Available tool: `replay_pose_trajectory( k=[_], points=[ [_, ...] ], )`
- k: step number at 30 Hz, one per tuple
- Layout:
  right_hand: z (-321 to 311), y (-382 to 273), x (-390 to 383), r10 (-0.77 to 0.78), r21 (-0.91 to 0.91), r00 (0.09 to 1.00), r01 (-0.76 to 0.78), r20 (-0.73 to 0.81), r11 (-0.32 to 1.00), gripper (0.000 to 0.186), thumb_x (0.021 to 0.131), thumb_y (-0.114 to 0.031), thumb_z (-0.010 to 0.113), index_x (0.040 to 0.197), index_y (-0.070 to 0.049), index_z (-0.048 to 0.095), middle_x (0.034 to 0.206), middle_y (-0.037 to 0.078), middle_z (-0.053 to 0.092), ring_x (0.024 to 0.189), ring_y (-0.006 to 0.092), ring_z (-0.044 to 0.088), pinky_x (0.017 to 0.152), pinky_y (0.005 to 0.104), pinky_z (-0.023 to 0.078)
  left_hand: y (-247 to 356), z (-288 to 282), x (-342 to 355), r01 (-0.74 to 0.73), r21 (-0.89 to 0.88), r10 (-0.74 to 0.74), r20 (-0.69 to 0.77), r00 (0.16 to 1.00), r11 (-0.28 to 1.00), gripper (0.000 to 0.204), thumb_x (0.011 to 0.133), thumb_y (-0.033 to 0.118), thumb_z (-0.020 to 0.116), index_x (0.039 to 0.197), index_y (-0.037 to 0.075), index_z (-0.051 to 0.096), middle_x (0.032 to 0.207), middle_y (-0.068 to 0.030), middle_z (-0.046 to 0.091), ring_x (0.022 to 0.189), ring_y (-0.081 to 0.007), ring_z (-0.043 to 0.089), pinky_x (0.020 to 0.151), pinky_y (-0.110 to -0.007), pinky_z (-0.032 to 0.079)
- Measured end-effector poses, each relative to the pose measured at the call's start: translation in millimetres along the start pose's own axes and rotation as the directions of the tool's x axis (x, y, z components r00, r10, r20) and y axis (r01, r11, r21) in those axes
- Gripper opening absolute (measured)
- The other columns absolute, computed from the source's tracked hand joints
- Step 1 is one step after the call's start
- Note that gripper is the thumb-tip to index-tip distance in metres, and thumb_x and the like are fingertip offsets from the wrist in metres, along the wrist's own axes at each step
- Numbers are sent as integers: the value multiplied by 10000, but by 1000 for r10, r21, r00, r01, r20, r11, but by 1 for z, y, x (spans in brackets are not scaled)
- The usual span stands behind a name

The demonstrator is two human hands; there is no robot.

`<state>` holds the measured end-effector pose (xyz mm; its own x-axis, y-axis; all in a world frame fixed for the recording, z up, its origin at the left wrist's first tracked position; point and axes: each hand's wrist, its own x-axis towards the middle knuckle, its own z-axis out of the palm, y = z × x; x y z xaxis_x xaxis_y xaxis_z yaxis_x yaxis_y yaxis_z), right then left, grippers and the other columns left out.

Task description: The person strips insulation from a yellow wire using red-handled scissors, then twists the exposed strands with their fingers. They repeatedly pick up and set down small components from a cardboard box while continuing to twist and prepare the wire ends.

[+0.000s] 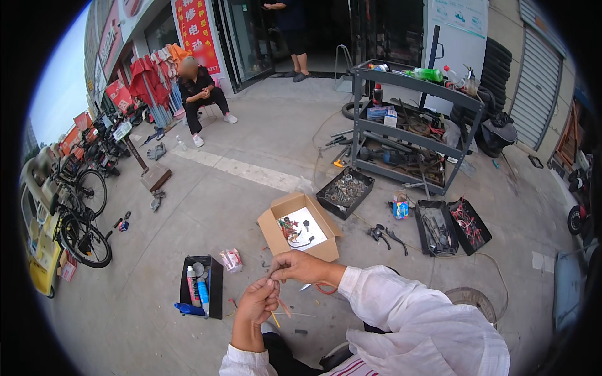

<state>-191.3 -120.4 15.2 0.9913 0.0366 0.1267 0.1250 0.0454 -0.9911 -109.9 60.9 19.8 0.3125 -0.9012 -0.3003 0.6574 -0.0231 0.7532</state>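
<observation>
My left hand (pixel 256 305) and my right hand (pixel 302 268) meet fingertip to fingertip, both closed in a pinch. Something small and dark is between them, too small to make out. Below the left fingers shows a thin yellow strip (pixel 275 319), perhaps a wire; whether it is held or lies on the ground I cannot tell. Just beyond the hands stands an open cardboard box (pixel 269 230) with small coloured wires and black parts on a white sheet. Left of the hands is a black bin (pixel 217 289) with a blue spray can (pixel 204 294) and other tubes.
A grey tool cart (pixel 419 164) stands at the far right, loaded with bottles and tools. Nearer are a tray of screws (pixel 346 191), brake levers (pixel 379 234), a tools tray (pixel 436 225) and a wire tray (pixel 469 224). A seated person (pixel 199 91) and bicycles (pixel 84 235) are left.
</observation>
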Motion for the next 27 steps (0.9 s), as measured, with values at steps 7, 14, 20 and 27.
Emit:
replay_pose_trajectory(
  k=[7,14,20,27],
  points=[
    [22,-3,-3,-285,-564,915,79,-286,822,208,837,-162,628,806,36,571,768,159,597,742,275,592,667,372,462,-12,-1,9,-188,501,335,-221,916,845,158,943,163,522,926,16,577,690,-38,536,527,-106,450,472,-239,362],
    [25,-4,-2,17,-377,923,-173,-383,910,197,881,-180,628,875,14,595,802,73,631,723,149,592,636,300,473,-24,-1,15,-226,960,700,48,712,164,193,938,161,518,907,-16,588,673,-68,536,569,-139,513,494,-282,406],
    [9,-3,-3,63,143,997,-56,-44,988,147,907,-145,599,919,-3,635,806,10,638,731,99,590,657,256,486,-3,3,-3,-48,155,62,-80,995,987,190,965,190,500,878,34,565,680,51,437,505,-22,311,438,-174,242],
    [16,5,-1,151,111,962,-128,-226,986,145,887,-149,627,870,-6,640,763,30,646,724,108,595,650,254,481,-9,11,9,-64,195,104,-199,975,979,199,972,189,484,904,30,581,696,57,457,498,-27,323,440,-180,250]
  ],
)
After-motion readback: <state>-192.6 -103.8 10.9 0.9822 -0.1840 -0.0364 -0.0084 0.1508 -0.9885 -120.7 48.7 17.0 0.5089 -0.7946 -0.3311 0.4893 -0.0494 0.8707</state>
